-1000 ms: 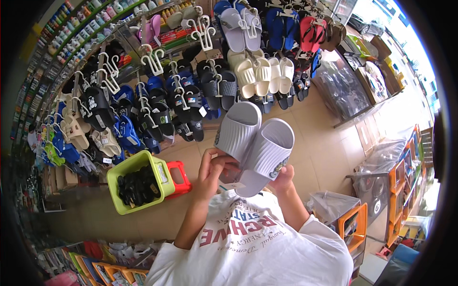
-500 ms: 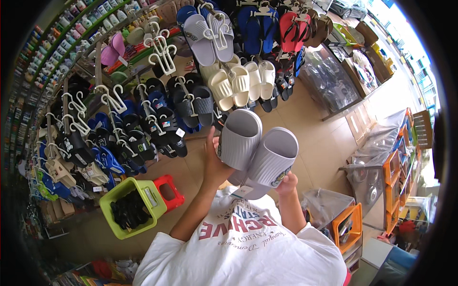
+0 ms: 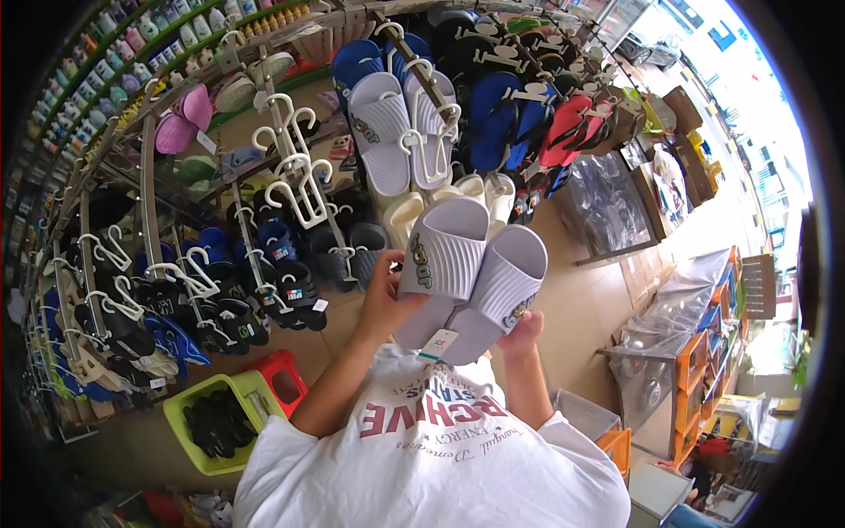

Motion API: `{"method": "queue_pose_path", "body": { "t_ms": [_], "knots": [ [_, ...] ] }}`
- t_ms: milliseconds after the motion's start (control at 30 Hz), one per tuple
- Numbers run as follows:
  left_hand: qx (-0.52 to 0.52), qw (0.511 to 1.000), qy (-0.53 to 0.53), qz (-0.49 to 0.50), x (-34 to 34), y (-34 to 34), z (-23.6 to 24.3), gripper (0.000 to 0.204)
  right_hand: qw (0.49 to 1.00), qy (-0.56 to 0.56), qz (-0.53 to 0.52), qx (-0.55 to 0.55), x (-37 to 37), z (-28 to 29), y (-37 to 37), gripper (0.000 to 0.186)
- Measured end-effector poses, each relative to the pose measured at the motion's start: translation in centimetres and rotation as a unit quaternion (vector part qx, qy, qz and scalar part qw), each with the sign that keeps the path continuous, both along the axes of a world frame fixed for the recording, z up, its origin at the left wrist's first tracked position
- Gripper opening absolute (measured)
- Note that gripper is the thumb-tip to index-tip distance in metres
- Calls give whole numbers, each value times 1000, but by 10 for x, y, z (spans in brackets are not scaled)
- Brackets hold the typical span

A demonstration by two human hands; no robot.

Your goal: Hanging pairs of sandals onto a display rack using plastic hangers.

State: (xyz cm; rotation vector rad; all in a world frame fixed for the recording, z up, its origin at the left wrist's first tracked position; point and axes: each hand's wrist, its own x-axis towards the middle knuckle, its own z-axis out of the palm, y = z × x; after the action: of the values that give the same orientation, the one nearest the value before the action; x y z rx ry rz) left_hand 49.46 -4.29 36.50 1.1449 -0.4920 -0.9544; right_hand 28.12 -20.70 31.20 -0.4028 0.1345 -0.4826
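Between my two hands is a pair of pale lavender-grey slide sandals (image 3: pixel 447 248), held side by side in front of my chest with the strap openings up. My left hand (image 3: pixel 388 295) is closed around the outer side of the left slide, thumb across its ribbed strap. My right hand (image 3: pixel 523 333) grips the lower outer edge of the right slide. A white paper tag (image 3: pixel 437 345) hangs between the soles. Beyond them, a matching lavender pair (image 3: pixel 385 167) hangs on the rack, with cream slides (image 3: pixel 404 217) partly hidden behind the held pair.
Racks of black slides (image 3: pixel 299 293) on white hangers fill the left. Blue flip-flops (image 3: pixel 495 119) and red flip-flops (image 3: pixel 568 132) hang at the far side. A green bin (image 3: pixel 184 424) of black footwear stands by a red stool (image 3: pixel 280 377). Plastic-covered orange crates (image 3: pixel 693 356) stand at right.
The slides have turned slightly in my hands, showing more of the left strap's side emblem and the tag. The view has shifted, with the racks appearing closer.
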Motion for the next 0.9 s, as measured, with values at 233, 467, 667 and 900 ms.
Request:
{"method": "queue_pose_path", "body": {
  "t_ms": [233, 467, 667, 900],
  "knots": [
    [-35, 985, -64, 155, 16, -8, -25, 55, 995, 28, 34, -93, 49, 40, -43, 94],
    [-32, 897, -207, 389, 8, -25, -17, 54, 989, 33, 67, -124, 60, 36, -104, 95],
    [-15, 836, -268, 478, 24, -57, 3, 50, 988, 42, 90, -115, 72, 6, -140, 93],
    [-1, 796, -314, 518, 39, -79, 15, 43, 976, 40, 168, -131, 85, 13, -152, 75]
  ]
}}
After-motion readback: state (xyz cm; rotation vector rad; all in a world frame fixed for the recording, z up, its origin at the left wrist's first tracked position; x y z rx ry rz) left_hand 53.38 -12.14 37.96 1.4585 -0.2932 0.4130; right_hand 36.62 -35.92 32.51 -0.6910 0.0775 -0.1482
